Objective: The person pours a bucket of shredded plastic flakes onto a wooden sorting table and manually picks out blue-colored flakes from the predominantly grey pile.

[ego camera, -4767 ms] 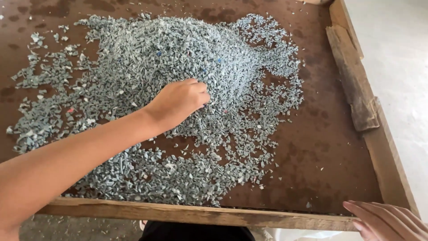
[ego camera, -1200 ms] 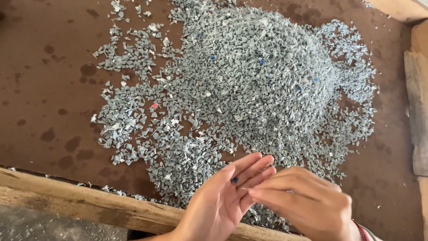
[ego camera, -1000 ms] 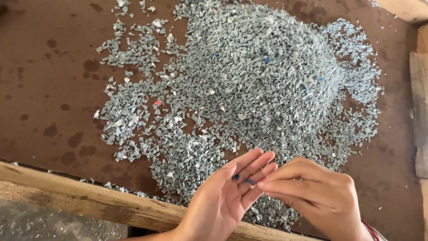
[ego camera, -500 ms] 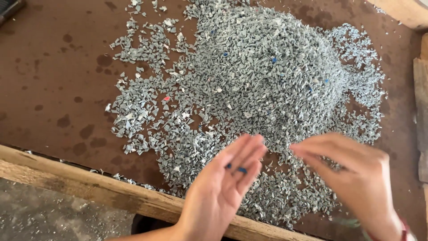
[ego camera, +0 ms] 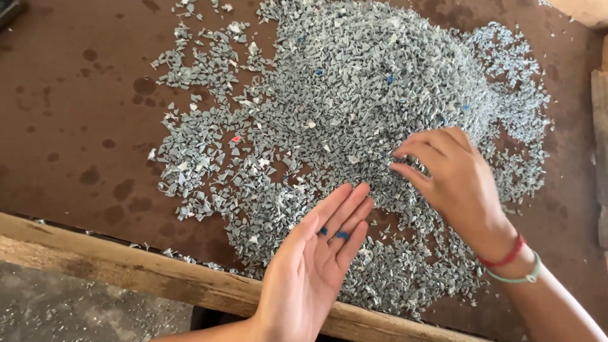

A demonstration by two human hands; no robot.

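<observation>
A big heap of small grey plastic flakes (ego camera: 373,95) lies on a brown board (ego camera: 82,114). A few blue flakes and one red flake (ego camera: 235,139) are mixed in. My left hand (ego camera: 316,266) is held palm up over the near edge of the heap, fingers together and flat, with two small blue flakes (ego camera: 334,234) resting on the fingers. My right hand (ego camera: 453,177) reaches into the heap to the right, fingertips bent and pinching among the grey flakes. On that wrist are a red band and a pale green band.
A wooden rim (ego camera: 126,272) runs along the near side of the board, with a grey floor (ego camera: 69,310) below it. A wooden plank (ego camera: 600,145) lies at the right edge. Dark stains dot the board on the left.
My right hand has left the left palm and moved up and right into the heap. The left hand stays palm up with the blue flakes. The view has shifted slightly.
</observation>
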